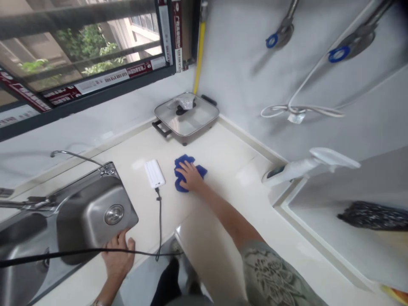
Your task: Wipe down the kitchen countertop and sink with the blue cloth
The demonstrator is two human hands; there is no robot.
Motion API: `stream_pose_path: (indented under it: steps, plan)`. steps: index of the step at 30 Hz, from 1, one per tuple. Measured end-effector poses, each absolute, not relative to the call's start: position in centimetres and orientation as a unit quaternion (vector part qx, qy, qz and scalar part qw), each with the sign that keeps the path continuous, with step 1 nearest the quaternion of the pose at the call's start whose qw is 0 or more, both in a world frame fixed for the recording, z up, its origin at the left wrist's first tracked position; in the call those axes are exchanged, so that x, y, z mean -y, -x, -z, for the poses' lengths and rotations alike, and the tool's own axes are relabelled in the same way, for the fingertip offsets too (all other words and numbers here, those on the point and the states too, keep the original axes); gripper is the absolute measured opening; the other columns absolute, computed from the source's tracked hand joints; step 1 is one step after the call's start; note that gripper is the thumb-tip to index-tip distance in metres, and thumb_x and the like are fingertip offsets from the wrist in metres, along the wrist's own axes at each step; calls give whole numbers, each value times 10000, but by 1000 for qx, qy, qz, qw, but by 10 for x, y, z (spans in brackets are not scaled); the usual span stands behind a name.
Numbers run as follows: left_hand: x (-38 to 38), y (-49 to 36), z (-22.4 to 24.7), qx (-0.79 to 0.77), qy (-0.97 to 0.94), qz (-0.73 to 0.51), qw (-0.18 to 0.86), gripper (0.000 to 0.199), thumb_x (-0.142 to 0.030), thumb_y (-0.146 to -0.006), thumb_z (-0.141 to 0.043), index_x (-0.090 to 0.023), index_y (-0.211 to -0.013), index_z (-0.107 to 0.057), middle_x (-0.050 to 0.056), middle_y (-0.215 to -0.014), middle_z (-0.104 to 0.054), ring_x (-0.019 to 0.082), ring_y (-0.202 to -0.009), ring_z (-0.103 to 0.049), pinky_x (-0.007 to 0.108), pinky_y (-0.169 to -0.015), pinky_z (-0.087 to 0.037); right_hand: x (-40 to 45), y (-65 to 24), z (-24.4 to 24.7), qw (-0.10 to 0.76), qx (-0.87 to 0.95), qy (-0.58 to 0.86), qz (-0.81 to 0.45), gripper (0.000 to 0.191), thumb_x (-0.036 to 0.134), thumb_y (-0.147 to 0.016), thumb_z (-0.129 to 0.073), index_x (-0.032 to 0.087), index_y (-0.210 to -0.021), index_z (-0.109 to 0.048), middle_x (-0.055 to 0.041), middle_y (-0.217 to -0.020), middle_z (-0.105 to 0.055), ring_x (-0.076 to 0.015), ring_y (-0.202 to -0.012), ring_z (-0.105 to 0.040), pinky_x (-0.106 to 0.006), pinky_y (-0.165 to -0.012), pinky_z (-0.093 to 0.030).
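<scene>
On the pale countertop (229, 170), a crumpled blue cloth (200, 171) lies under my right hand (192, 176). The fingers and thumb of that hand are spread over the cloth and press on it, gripping it against the surface. My left hand (118, 250) rests at the front rim of the steel sink (129, 212), fingers outstretched and holding nothing. A black cable passes across it in the view. Between the sink and the cloth lies a white power bank (154, 173) with a dark cable (160, 225) plugged into its near end.
An electric pan (191, 117) with a glass lid stands in the back corner. A thin tap (76, 156) rises behind the sink. At right, a white spray bottle (306, 165) stands near the counter's ledge. A black plastic bag (372, 215) lies farther right.
</scene>
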State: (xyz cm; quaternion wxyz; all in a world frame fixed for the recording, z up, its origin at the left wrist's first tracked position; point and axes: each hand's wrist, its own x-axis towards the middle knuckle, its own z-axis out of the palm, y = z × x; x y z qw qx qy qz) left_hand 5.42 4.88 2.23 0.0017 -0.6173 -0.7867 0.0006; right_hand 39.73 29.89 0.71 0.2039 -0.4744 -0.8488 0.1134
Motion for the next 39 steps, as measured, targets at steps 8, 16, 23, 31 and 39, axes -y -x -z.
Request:
stream_pose_path:
  steps: [8,16,23,31,39]
  plan:
    - [-42,-61,-24,787,613,68,21,481,-338,-972,-412,-97,-1298,-670,205,-1252,-670,337,-1070,-599,530,-1108,-297,-185,-429,3,316,727,593,-139,527,296,-869,-507,124,-1352,-627,-179,-1549,-506,-291,-1343,-570,-431,-1052,-542]
    - [-41,-60,-19,787,610,92,25,493,-356,-947,-425,-107,-1299,-663,205,-1241,-666,331,-1080,-576,526,-1090,-287,-190,-501,-39,420,545,703,-177,616,470,-983,-256,107,-1198,-706,-144,-1046,-777,-288,-981,-723,-434,-908,-595]
    - [-42,-60,-13,782,615,90,49,507,-366,-968,-389,-91,-1301,-653,211,-1233,-661,328,-1055,-580,517,-1087,-291,-176,-559,-54,343,544,762,-77,688,484,-1017,-309,-2,-1466,-498,-282,-1500,-517,-377,-1441,-436,-593,-1190,-334]
    - [-43,-56,-9,779,620,64,70,508,-379,-966,-390,-95,-1294,-654,205,-1202,-671,322,-1052,-590,496,-1070,-306,-154,-499,-13,130,708,694,-24,608,380,-1012,-434,187,-1588,-411,-147,-1683,-311,-391,-1548,-249,-636,-1211,-258]
    - [-49,-55,-23,780,626,5,8,539,-392,-975,-327,-106,-1317,-630,206,-1255,-659,341,-1023,-606,512,-1018,-364,-124,-499,3,115,770,626,-44,703,472,-960,-524,150,-1579,-435,-162,-1703,-247,-408,-1573,-179,-621,-1261,-205]
